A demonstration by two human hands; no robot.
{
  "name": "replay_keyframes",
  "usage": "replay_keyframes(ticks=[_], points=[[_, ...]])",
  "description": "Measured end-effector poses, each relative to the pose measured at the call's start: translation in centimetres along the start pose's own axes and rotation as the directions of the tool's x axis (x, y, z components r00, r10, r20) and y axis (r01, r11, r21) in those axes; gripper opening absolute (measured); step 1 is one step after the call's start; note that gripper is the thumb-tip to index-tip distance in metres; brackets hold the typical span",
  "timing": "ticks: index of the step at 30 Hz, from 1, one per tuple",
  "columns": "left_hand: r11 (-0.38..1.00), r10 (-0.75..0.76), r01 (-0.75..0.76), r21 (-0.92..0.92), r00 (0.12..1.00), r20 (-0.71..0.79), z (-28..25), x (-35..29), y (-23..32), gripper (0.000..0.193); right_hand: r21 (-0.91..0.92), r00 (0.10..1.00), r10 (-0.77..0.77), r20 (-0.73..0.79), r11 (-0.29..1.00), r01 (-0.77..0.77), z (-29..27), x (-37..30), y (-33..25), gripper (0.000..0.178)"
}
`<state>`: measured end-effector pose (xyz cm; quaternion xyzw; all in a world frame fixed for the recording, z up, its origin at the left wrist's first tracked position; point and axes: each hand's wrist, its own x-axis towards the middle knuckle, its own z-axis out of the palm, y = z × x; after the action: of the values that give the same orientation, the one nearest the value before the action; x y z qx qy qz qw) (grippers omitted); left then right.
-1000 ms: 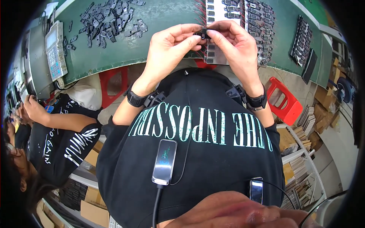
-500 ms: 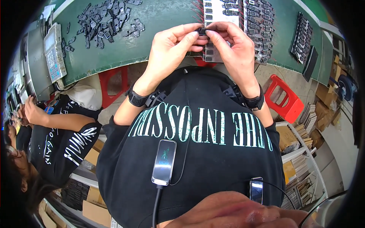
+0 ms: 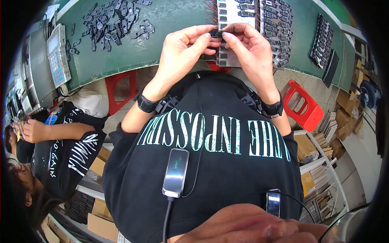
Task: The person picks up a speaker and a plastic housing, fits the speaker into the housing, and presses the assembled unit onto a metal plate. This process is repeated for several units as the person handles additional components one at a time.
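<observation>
Both of my hands meet over the near edge of the green bench [image 3: 162, 36]. My left hand [image 3: 182, 50] and my right hand [image 3: 249, 48] pinch one small black part [image 3: 217, 34] between their fingertips. Just under the hands lies a light tray [image 3: 227, 24] with rows of the same black parts set in it. A loose heap of small black parts [image 3: 113, 28] lies on the bench to the left of my left hand. Each wrist wears a black strap.
A grey machine with a keypad [image 3: 56, 56] stands at the bench's left end. More racks of black parts [image 3: 322, 40] sit at the right. Red stools [image 3: 306, 107] stand under the bench. A seated person in black [image 3: 60, 141] works at my left. Cardboard boxes [image 3: 316, 150] fill shelves lower right.
My hands have stayed together on the small part, with only slight finger shifts. The view has barely moved.
</observation>
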<state>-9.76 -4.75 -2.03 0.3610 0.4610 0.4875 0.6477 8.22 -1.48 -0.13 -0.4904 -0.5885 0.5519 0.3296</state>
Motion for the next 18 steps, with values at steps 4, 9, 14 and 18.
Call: replay_keyframes(ticks=[4,9,14,18], points=[[0.989,0.060,-0.040,0.146,0.989,-0.133,-1.4,0.0,0.5,0.027,0.181,0.998,0.037,0.048,0.982,-0.045,-0.5,0.1,-0.2,0.017],[0.650,0.321,-0.054,0.758,0.924,-0.209,-3.3,-0.1,1.8,0.021,0.363,0.993,0.043,0.114,0.928,-0.082,-0.2,0.0,-0.4,0.017],[0.636,0.406,-0.285,0.717,0.914,0.004,-2.2,-1.0,3.1,0.015,0.343,0.993,0.033,0.115,0.937,-0.071,0.8,0.4,-0.5,0.020],[0.777,0.296,-0.255,0.575,0.955,0.023,-2.8,-0.8,3.1,0.014,0.327,0.993,0.046,0.106,0.942,-0.079,1.9,0.8,-0.8,0.020]])
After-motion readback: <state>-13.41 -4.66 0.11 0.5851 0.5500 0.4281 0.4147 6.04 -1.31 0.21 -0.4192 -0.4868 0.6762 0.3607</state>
